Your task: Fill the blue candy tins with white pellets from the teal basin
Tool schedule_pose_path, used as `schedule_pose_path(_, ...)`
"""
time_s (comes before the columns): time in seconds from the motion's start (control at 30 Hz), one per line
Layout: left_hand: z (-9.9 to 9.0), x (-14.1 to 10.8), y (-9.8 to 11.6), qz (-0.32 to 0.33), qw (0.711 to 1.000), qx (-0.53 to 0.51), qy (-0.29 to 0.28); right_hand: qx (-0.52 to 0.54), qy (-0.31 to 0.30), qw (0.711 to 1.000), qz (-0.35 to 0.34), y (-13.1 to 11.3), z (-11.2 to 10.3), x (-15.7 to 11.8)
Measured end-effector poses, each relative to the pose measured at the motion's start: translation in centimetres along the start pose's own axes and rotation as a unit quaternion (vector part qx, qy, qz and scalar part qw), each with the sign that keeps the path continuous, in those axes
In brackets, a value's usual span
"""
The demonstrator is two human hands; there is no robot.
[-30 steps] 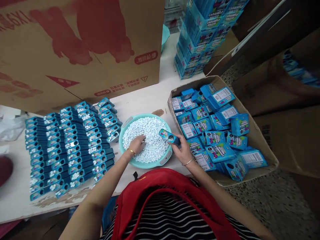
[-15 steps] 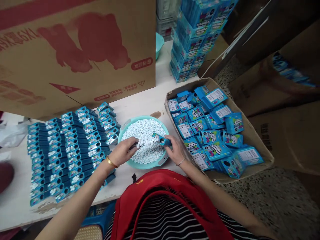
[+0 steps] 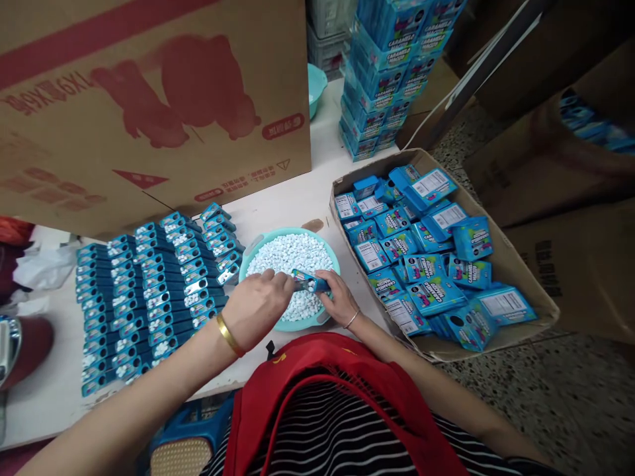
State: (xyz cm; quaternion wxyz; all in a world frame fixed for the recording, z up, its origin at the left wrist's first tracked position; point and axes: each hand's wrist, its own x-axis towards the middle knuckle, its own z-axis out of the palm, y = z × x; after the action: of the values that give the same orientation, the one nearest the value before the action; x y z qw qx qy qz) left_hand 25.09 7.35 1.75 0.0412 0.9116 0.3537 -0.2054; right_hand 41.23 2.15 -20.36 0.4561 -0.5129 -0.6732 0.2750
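Note:
My right hand [image 3: 340, 297] grips a small blue candy box [image 3: 321, 284] over the bowl, its end with a round hole turned toward my left hand. White candies show at that hole. My left hand [image 3: 262, 297] is closed around a small spoon [image 3: 300, 285], mostly hidden by the fingers, its tip against the box's end. Below both hands, a turquoise bowl [image 3: 247, 254] holds a heap of small white candies [image 3: 290, 251]. Left of the bowl stand rows of blue candy boxes [image 3: 159, 284] with holes upward, several with white candies on top.
A cardboard tray [image 3: 548, 317] of jumbled blue boxes [image 3: 431, 294] stands at the right. Behind it rises a stack of wrapped blue packs [image 3: 384, 86]. A large carton [image 3: 208, 86] walls off the back left. A red container [image 3: 32, 347] sits at the far left.
My left hand has moved right and turned over, bringing the spoon from the candies up to the box's end. The box has shifted slightly left in the view, still in my right hand.

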Motion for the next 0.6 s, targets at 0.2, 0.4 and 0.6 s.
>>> schedule_pose_path(0.2, 4.0, -0.7, -3.1, -0.013, 0.978, -0.184, 0.099, 0.094, -0.032, 0.995, 0.020, -0.9, 0.3, -0.1)
schedule_pose_path(0.4, 11.4, -1.5, -3.0, -0.014, 0.948, -0.303, 0.094, 0.096, -0.111, 0.989, -0.010, -2.0, 2.0, 0.1)
schedule_pose_path(0.6, 14.1, -7.6, -6.4, -0.187, 0.888, -0.330, 0.260, -0.058, -0.051, 0.997, 0.008, 0.3, 2.1, 6.3)
